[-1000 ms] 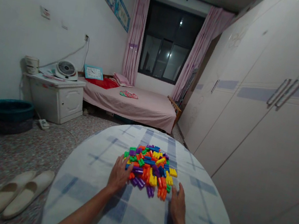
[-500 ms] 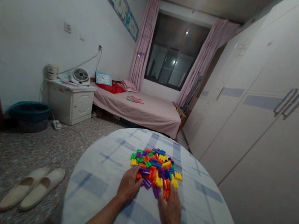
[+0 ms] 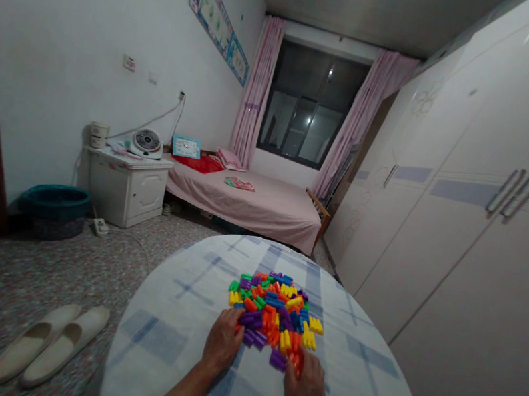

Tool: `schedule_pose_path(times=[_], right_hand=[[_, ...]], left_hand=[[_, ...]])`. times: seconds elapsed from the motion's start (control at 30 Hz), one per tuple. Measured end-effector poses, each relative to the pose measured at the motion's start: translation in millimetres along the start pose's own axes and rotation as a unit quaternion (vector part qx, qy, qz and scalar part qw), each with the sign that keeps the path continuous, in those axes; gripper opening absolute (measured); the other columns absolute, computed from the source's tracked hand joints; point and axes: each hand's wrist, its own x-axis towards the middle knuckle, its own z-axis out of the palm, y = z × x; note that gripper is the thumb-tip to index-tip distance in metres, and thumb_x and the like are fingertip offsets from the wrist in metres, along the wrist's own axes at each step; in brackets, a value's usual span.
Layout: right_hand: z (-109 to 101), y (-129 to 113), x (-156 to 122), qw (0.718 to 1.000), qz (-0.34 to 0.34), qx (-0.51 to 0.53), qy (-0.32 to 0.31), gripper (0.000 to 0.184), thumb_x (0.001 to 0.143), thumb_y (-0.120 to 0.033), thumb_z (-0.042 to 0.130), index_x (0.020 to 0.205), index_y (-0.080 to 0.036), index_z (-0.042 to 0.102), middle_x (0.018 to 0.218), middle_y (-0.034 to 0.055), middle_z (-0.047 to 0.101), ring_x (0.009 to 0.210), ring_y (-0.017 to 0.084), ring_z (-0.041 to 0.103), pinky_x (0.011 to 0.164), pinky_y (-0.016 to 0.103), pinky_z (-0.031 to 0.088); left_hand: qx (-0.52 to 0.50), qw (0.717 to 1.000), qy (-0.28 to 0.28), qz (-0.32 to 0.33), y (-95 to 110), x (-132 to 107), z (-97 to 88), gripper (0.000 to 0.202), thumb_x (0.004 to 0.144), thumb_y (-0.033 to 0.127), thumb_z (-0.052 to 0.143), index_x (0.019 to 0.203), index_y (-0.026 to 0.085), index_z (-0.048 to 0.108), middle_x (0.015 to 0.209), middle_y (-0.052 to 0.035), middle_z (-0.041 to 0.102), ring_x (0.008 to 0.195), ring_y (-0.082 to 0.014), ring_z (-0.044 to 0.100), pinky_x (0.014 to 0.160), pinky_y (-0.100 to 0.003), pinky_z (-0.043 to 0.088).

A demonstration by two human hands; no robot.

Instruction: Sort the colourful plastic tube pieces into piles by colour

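Observation:
A heap of colourful plastic building blocks (image 3: 275, 302) lies on a round table, with purple, orange, yellow, green and blue pieces jumbled together. At its near left edge my left hand (image 3: 223, 338) rests with curled fingers, an orange piece partly showing between finger and thumb. Purple blocks (image 3: 254, 338) lie right beside that thumb. My right hand (image 3: 306, 389) is at the near right side of the heap, pinching an orange block (image 3: 296, 363) between thumb and fingers. A purple block (image 3: 278, 360) sits just left of the right thumb.
A blue-and-white checked cloth (image 3: 157, 356) covers the table. Beyond it stand a bed (image 3: 263, 204) and a white cabinet (image 3: 123, 191) with a fan (image 3: 147, 142). Wardrobes (image 3: 460, 271) line the right side. Slippers (image 3: 47, 344) and a teal basin (image 3: 55, 197) are on the floor.
My right hand has drawn slightly toward me and right, with the orange block now in its fingers. The left hand stays by the heap. The camera view has tilted up a little.

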Motion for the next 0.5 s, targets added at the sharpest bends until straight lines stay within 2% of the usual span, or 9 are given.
schedule_pose_path(times=[0.07,0.17,0.3,0.43,0.5], right_hand=[[0.3,-1.6,0.1,1.000,0.000,-0.002,-0.001,0.039,0.086,-0.040,0.044,0.114,-0.014,0.055,0.106,0.0124,0.060,0.099,0.026,0.053,0.090,0.038,0.042],[2.2,-2.0,0.7,1.000,-0.009,-0.005,-0.007,0.045,0.084,-0.043,0.047,0.119,-0.015,0.053,0.112,0.0126,0.059,0.104,0.027,0.052,0.092,0.039,0.041],[2.5,-1.2,0.9,1.000,-0.008,0.004,-0.016,0.042,0.085,-0.037,0.043,0.120,-0.015,0.053,0.114,0.0120,0.058,0.107,0.026,0.052,0.094,0.038,0.040],[-0.7,-3.9,0.9,1.000,-0.004,0.016,-0.017,0.040,0.084,-0.033,0.042,0.119,-0.017,0.053,0.112,0.0114,0.059,0.106,0.026,0.053,0.094,0.039,0.041],[-1.3,-5.7,1.5,1.000,0.003,0.022,-0.014,0.040,0.084,-0.034,0.042,0.117,-0.017,0.054,0.111,0.0117,0.059,0.105,0.026,0.054,0.093,0.039,0.042]], left_hand=[[0.016,1.000,-0.016,0.003,-1.1,0.1,1.2,0.037,0.078,0.014,0.046,0.112,0.019,0.059,0.105,-0.0078,0.061,0.102,-0.0222,0.054,0.094,-0.038,0.041],[0.027,0.999,-0.033,0.012,-1.2,0.8,1.4,0.028,0.081,0.017,0.045,0.102,0.020,0.064,0.100,-0.0072,0.061,0.098,-0.0219,0.054,0.091,-0.037,0.042],[0.013,0.999,-0.027,0.018,-1.2,-0.3,-0.1,0.020,0.081,0.017,0.046,0.090,0.020,0.064,0.095,-0.0062,0.062,0.094,-0.0212,0.055,0.087,-0.035,0.042],[-0.007,1.000,-0.022,0.002,-0.2,-1.9,-2.3,0.016,0.079,0.017,0.048,0.086,0.019,0.062,0.090,-0.0055,0.061,0.090,-0.0203,0.056,0.083,-0.034,0.044],[-0.012,1.000,-0.007,-0.001,2.9,1.9,-2.9,0.018,0.080,0.017,0.047,0.088,0.019,0.062,0.093,-0.0061,0.061,0.093,-0.0203,0.056,0.086,-0.034,0.045]])
